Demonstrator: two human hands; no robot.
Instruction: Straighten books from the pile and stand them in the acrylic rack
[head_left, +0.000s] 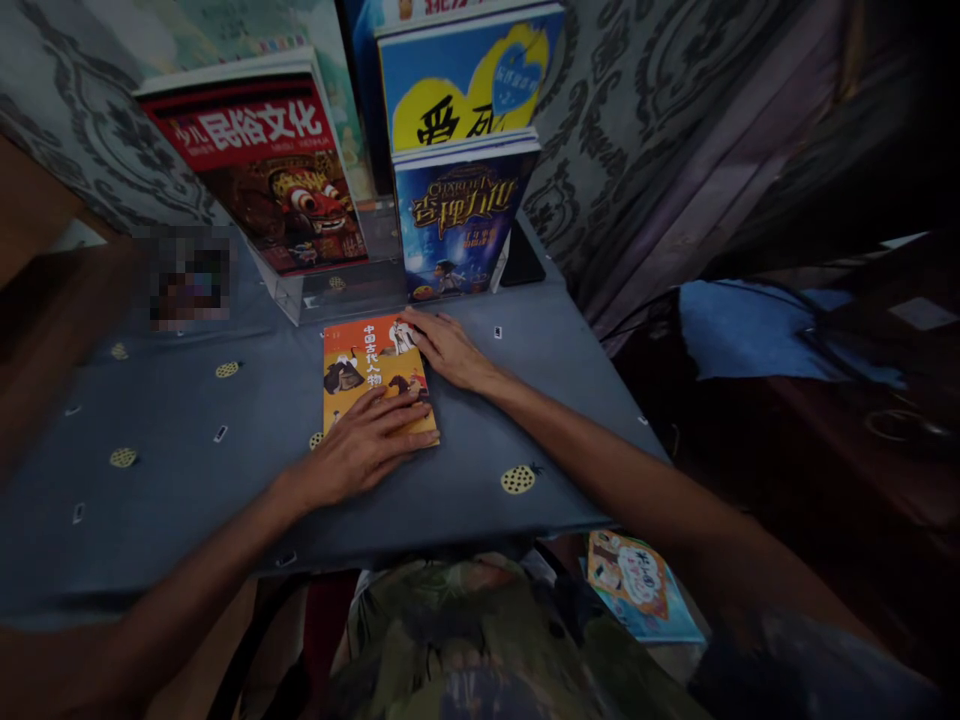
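A small book (352, 345) with an orange and yellow cover lies closed and face up on the grey-blue tablecloth (247, 480). White Chinese lettering runs down its front, beside painted figures and a horse. My left hand (367, 440) rests flat across the lower part of the cover, its fingers stretched out toward the right edge. At the upper right corner, the fingertips of my right hand (454, 350) touch the book, with that palm lowered toward the cloth. The right fingers are extended and lie close together. Neither hand grips the book.
Behind the book, clear stands hold a red-topped book (289, 190) and a blue book (457, 220), with a blue and yellow book (465, 90) further back. A dark flat object (523, 260) lies right of them. Low at right is another book (641, 590), below table height.
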